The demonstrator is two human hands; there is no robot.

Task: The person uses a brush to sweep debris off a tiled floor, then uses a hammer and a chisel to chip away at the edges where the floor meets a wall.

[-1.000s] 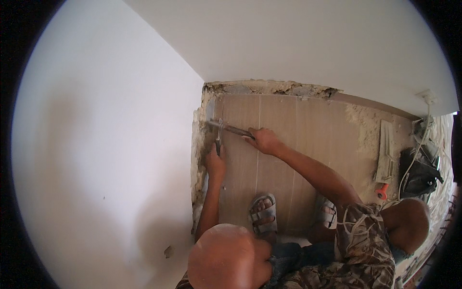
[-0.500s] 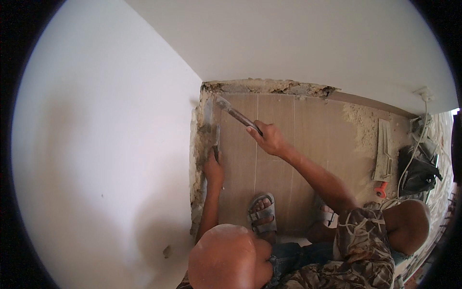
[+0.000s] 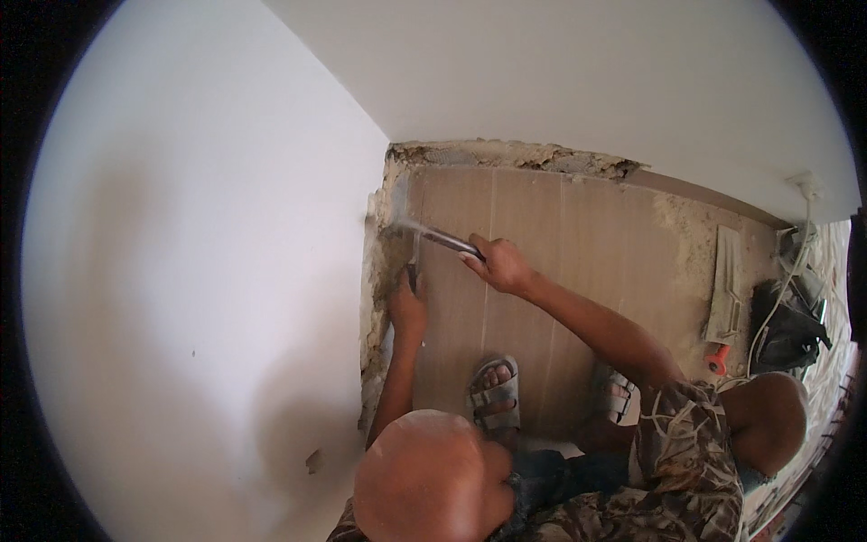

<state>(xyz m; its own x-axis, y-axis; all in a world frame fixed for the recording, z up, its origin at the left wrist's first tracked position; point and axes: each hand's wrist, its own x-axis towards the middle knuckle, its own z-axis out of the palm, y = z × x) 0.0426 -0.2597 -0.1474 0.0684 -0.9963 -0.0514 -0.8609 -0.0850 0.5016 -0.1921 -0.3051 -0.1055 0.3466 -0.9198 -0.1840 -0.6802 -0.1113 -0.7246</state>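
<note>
Gripping a hammer (image 3: 459, 244) in the right hand (image 3: 502, 264), with fingers wrapped closed round the handle's end away from the left wall (image 3: 208, 226). Extending from those fingers toward the left wall, with the head blurred near the chisel (image 3: 413, 276); impossible to tell whether touching. Holding that chisel in the left hand (image 3: 408, 309), nearer the left wall, with fingers curled closed round its dark grip and a thin metal shank running past the fingertips, roughly along the left wall's broken foot.

brown floor (image 3: 524, 217), pale dust (image 3: 684, 233), flat trowel (image 3: 722, 294), sandals (image 3: 497, 411), probably a black bag (image 3: 784, 334)
</note>
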